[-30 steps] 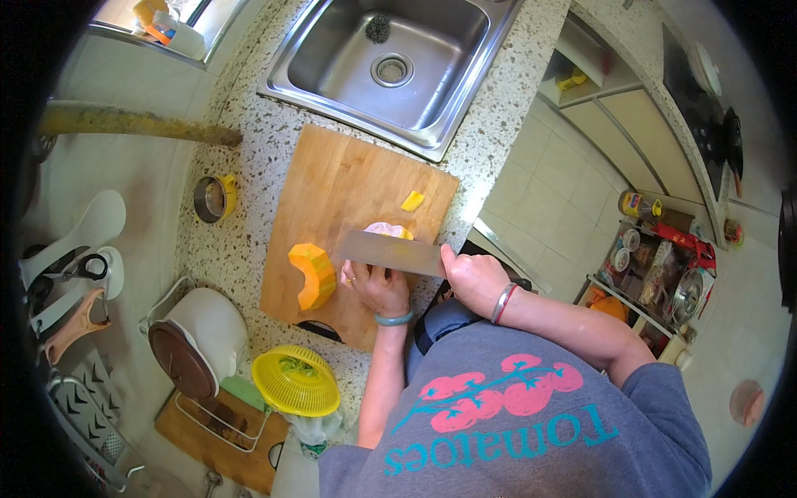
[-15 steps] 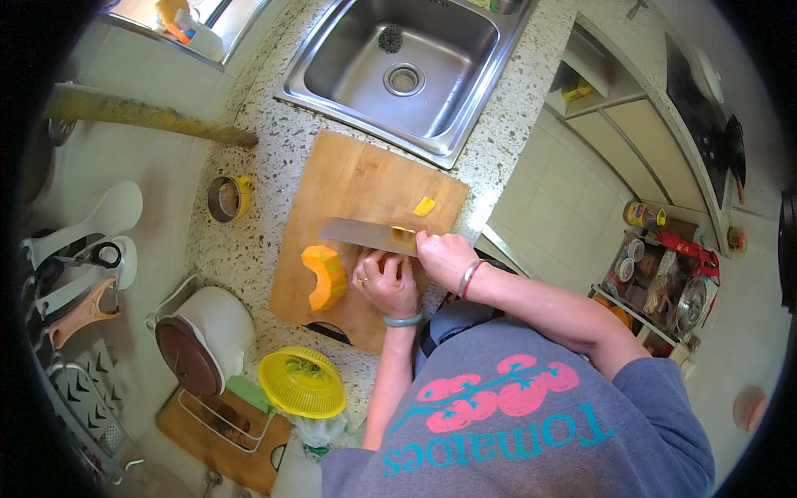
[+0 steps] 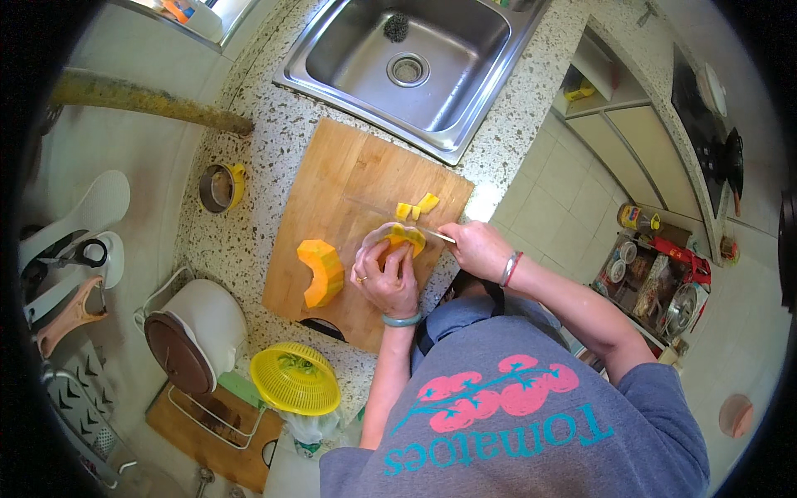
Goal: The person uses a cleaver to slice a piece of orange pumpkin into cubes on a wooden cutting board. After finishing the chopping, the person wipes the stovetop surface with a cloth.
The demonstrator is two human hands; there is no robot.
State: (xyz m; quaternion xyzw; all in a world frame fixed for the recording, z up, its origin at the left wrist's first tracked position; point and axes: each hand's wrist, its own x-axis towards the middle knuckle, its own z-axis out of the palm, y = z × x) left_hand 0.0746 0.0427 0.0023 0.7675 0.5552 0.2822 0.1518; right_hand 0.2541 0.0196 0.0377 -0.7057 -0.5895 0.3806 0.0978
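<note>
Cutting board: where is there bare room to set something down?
Bare: the cutting board's upper left, between sink, orange wedge and knife; also the speckled counter between board and yellow cup. Crowded: around the left hand, right hand, held orange piece and small yellow chunks.

Left hand (image 3: 387,278) holds a scalloped orange squash piece (image 3: 410,236) on a wooden cutting board (image 3: 332,170), right hand (image 3: 477,251) grips a knife (image 3: 440,235), blade nearly edge-on; small yellow chunks (image 3: 427,202) just beyond, a curved squash wedge (image 3: 324,274) left; steel sink (image 3: 353,62) above, yellow basket (image 3: 309,392) lower left
</note>
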